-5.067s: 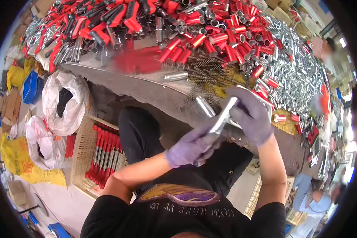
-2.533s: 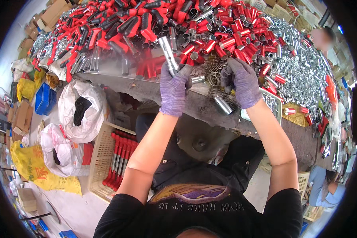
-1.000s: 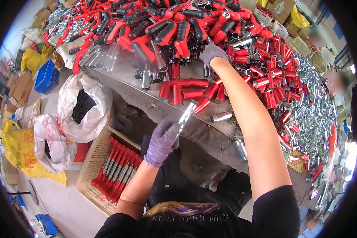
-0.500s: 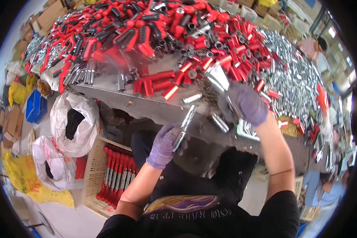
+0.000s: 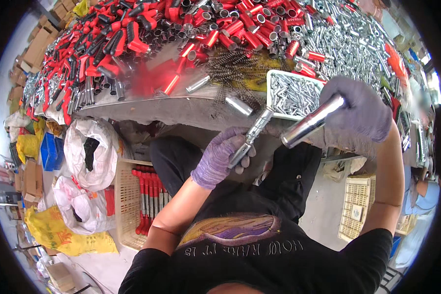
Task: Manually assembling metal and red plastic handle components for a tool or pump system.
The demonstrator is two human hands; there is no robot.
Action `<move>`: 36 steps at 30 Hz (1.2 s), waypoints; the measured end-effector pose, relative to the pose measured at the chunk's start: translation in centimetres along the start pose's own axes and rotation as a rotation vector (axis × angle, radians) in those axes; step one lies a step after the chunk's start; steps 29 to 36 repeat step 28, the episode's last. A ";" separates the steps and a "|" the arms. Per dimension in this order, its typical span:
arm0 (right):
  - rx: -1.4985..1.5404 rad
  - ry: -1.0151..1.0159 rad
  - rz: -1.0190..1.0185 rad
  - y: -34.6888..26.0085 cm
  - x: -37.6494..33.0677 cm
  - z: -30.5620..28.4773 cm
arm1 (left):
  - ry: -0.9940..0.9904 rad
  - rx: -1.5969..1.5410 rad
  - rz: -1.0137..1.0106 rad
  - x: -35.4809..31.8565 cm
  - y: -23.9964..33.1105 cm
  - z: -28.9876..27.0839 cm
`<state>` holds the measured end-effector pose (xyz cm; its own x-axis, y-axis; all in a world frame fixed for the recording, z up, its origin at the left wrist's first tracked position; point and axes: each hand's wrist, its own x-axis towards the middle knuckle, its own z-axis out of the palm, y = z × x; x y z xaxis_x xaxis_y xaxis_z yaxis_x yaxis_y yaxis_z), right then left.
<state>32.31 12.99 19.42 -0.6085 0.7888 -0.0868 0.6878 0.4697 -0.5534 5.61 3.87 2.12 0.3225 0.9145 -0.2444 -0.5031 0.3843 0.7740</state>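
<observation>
My left hand [image 5: 225, 153], in a purple knit glove, is closed around a slim silver metal rod [image 5: 254, 132] with stepped sections, tilted up to the right. Over to the right, my gloved right hand [image 5: 354, 111] grips a wider shiny metal tube [image 5: 312, 122], its free end pointing down toward the rod. Tube and rod are apart. Just beyond lies a white tray [image 5: 271, 98] of small silver pins. Dark coil springs [image 5: 232, 68] lie heaped left of the tray, with a loose silver tube [image 5: 239, 105] near the table edge.
Red and black pistol-shaped handles [image 5: 115, 41], red sleeves [image 5: 250, 39] and small metal parts [image 5: 357, 46] pile across the table. Below left, a beige crate [image 5: 127, 206] holds red-and-silver assemblies, beside white sacks [image 5: 78, 166] and a blue bin [image 5: 50, 152]. Another crate [image 5: 350, 210] stands at right.
My right hand has moved right and nearer with a shiny metal piece, off the springs, uncovering the tray. My left hand keeps the rod, now slightly higher and further right. The view has shifted.
</observation>
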 end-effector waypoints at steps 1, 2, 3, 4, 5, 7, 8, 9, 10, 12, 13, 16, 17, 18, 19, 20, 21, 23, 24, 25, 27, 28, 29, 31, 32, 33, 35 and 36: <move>0.013 0.005 0.006 0.6 -0.4 0.1 | 0.001 0.009 -0.012 -0.1 0.0 0.6; 0.248 0.128 0.045 1.2 -0.9 0.2 | -0.008 0.023 -0.036 -0.1 0.1 1.1; 0.482 0.255 0.083 1.9 -1.2 0.3 | -0.018 0.039 -0.061 -0.1 0.1 1.6; 0.478 0.348 0.051 2.5 -1.3 0.6 | -0.023 0.051 -0.081 -0.1 0.0 2.0; 0.490 0.359 0.063 2.9 -1.4 0.6 | -0.045 0.045 -0.076 -0.2 -0.1 2.5; 0.466 0.395 0.060 3.5 -1.2 0.9 | -0.070 0.047 -0.087 -0.1 -0.3 3.5; 0.498 0.325 0.055 3.7 -1.1 1.0 | -0.094 0.080 -0.092 0.0 -0.3 4.1; 0.505 0.329 0.063 3.8 -1.0 1.3 | -0.118 0.110 -0.096 0.1 -0.5 4.6; 0.510 0.258 0.080 4.0 -0.7 1.9 | -0.109 0.100 -0.098 0.3 -0.8 5.0; 0.462 0.235 -0.060 5.8 0.3 4.1 | -0.093 0.085 -0.047 0.4 -1.3 6.6; 0.461 0.235 -0.049 6.4 0.2 4.5 | -0.081 0.070 0.010 0.6 -1.6 7.2; 0.245 0.334 0.013 5.2 1.5 6.9 | -0.012 -0.011 0.015 1.4 -2.5 7.7; 0.243 0.327 0.026 5.3 1.8 8.5 | 0.076 -0.015 -0.043 1.5 -2.9 8.0; 0.234 0.345 0.030 5.6 2.1 10.0 | 0.040 0.004 -0.038 1.7 -3.6 8.3; 0.225 0.362 0.033 5.6 2.3 10.9 | 0.041 -0.006 -0.043 1.7 -4.0 8.2; 0.281 0.366 0.050 5.0 2.0 11.4 | 0.038 -0.018 -0.045 1.6 -4.5 8.0; 0.281 0.353 0.056 4.8 1.9 11.9 | 0.034 -0.031 -0.046 1.5 -4.9 7.8; 0.262 0.451 0.049 4.5 1.8 12.8 | 0.035 -0.036 -0.061 1.5 -5.1 7.4; 0.218 0.398 0.061 4.1 1.5 12.8 | 0.004 -0.001 -0.050 1.4 -5.0 7.6; 0.216 0.390 0.059 3.9 1.5 12.9 | -0.027 0.034 -0.037 1.3 -5.0 7.6; 0.173 0.356 0.009 3.5 1.6 12.7 | -0.072 0.022 -0.041 1.1 -5.4 6.5; 0.167 0.352 0.004 3.3 1.8 12.6 | -0.111 0.046 -0.076 1.0 -5.2 5.8; 0.167 0.352 0.004 3.3 1.8 12.6 | -0.111 0.046 -0.076 1.0 -5.2 5.8; 0.167 0.352 0.004 3.3 1.8 12.6 | -0.111 0.046 -0.076 1.0 -5.2 5.8; 0.167 0.352 0.004 3.3 1.8 12.6 | -0.111 0.046 -0.076 1.0 -5.2 5.8; 0.167 0.352 0.004 3.3 1.8 12.6 | -0.111 0.046 -0.076 1.0 -5.2 5.8; 0.167 0.352 0.004 3.3 1.8 12.6 | -0.111 0.046 -0.076 1.0 -5.2 5.8; 0.167 0.352 0.004 3.3 1.8 12.6 | -0.111 0.046 -0.076 1.0 -5.2 5.8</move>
